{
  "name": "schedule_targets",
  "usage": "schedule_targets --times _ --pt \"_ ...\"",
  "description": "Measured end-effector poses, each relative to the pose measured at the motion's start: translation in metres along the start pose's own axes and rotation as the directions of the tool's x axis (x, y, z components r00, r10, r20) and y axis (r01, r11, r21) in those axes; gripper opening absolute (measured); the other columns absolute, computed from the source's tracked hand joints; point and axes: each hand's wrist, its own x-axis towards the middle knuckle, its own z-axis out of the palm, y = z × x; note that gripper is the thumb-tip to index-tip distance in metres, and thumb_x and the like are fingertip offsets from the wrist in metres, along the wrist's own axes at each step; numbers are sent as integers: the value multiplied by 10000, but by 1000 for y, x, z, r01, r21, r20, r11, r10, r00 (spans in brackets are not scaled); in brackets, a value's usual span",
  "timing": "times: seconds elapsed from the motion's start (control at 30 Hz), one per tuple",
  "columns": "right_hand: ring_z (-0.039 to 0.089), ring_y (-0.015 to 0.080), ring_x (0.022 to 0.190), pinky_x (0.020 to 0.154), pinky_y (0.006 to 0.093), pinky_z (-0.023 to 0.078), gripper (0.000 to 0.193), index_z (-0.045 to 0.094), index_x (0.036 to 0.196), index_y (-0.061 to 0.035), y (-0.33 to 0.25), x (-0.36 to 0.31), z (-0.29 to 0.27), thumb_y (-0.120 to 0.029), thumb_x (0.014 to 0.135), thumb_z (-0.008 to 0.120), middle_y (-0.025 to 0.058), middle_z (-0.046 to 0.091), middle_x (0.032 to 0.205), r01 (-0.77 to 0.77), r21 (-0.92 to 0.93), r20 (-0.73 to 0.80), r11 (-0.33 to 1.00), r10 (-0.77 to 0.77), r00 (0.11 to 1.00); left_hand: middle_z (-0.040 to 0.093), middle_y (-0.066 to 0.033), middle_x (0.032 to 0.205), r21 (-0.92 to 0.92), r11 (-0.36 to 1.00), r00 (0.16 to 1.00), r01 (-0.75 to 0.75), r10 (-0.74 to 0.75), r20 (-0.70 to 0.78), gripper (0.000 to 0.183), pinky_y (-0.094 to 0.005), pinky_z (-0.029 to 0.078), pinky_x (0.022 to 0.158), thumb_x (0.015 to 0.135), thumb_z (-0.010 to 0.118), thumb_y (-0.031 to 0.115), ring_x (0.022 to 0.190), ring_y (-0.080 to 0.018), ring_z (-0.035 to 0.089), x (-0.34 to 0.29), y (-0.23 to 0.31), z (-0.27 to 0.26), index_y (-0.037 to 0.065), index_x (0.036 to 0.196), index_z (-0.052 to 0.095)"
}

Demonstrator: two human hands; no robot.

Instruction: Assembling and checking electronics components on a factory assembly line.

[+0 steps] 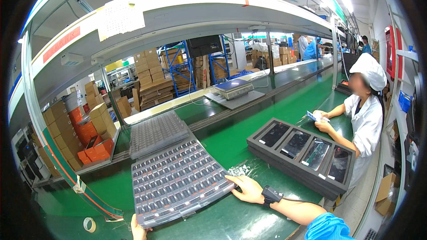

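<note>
A grey plastic compartment tray (175,182) lies in front of me, filled with rows of small dark parts with orange bits among them. My right hand (247,190) is closed on its near right corner, thumb and fingers at the edge. At the near left corner, my left hand (138,230) pinches the rim; only part of that hand shows at the lower edge. The tray's far end meets a stack of similar grey trays (158,133). A black device with a cable is strapped round my right wrist.
Right of the tray sits a black foam tray (296,151) holding several dark-screened devices. Beyond it a co-worker (367,106) in white handles a small item. A scale (233,89) stands farther back. A tape roll (89,225) lies near left, beside a shelf post (66,169).
</note>
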Motion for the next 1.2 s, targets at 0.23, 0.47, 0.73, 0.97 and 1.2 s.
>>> schedule_targets --times 0.23,0.47,0.73,0.97,1.2 --pt "629 334 946 857 418 520 598 483 1440 -104 2 -3 1 -183 876 665 148 663 1013 5 -15 -12 1000 -5 1000 660 -43 1130 -151 988 996 -26 13 -85 331 -250 505 726 983 535 104 882 -113 619 9 -20 -7 56 1308 572" --pt "632 325 950 852 418 524 599 477 1447 -116 1 -3 1 -197 884 666 142 665 1001 7 -37 -12 999 -8 1000 646 -82 1216 -302 953 997 -26 4 -71 363 -311 532 879 964 586 110 1041 -175 639 8 -15 -2 21 1315 560" --pt "630 329 977 863 418 525 602 472 1449 -114 2 -3 2 -202 886 666 148 663 1029 4 -39 -3 999 -4 1000 662 -84 1183 -388 921 999 -41 49 10 329 -325 534 884 959 594 99 1030 -184 649 10 -6 4 18 1277 580" --pt "626 335 980 874 420 521 604 467 1452 -106 5 -4 5 -203 889 662 153 661 1038 20 -20 -24 1000 -21 999 676 -86 1155 -452 890 993 -60 99 61 299 -337 537 889 954 601 90 1020 -192 659 13 3 8 16 1243 598" --pt "625 318 941 870 407 512 627 473 1465 -115 6 -4 6 -200 877 673 146 663 1003 -2 -9 -13 1000 2 1000 690 -88 1126 -498 864 985 -70 140 105 269 -349 539 894 949 608 81 1009 -200 668 16 8 13 13 1210 615"
